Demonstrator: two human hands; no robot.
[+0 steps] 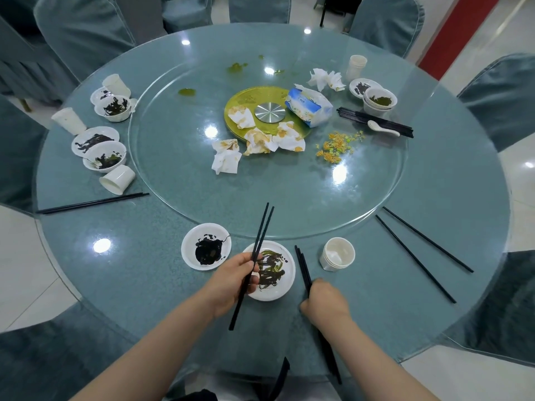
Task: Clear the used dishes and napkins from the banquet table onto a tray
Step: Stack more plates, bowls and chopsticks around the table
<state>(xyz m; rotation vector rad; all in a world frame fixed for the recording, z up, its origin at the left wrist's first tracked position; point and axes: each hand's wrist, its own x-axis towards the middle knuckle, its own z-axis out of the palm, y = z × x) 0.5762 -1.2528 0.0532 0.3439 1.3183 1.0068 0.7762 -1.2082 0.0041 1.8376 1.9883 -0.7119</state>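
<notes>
At the bottom centre of the frame the left hand (236,280) grips a pair of black chopsticks (254,257), fingers curled round their middle, the tips pointing up the frame over the rim of a sauce-smeared bowl (272,270). Just right of that bowl the right hand (325,302) is clenched over a second pair (303,266), which runs from above the knuckles down under the wrist toward the lower edge. Left of the bowl lies a small plate (206,246) with a dark sauce blot; to the right stands a white cup (338,254), and further right two loose chopsticks (417,260) lie apart on the round table (144,270). On the glass turntable (202,192) in the middle of the frame are crumpled, stained napkins (257,141) beside a gold disc (240,102), a tissue pack (309,105) and scattered food scraps (337,144). At the left of the frame sit soiled bowls (105,156), plates and tipped cups (117,179), with another pair of chopsticks (92,202) below them. In the upper right are stacked bowls (379,101), a cup (356,68), a bundle of chopsticks (376,121) and a white spoon (382,128). No tray is in view.
</notes>
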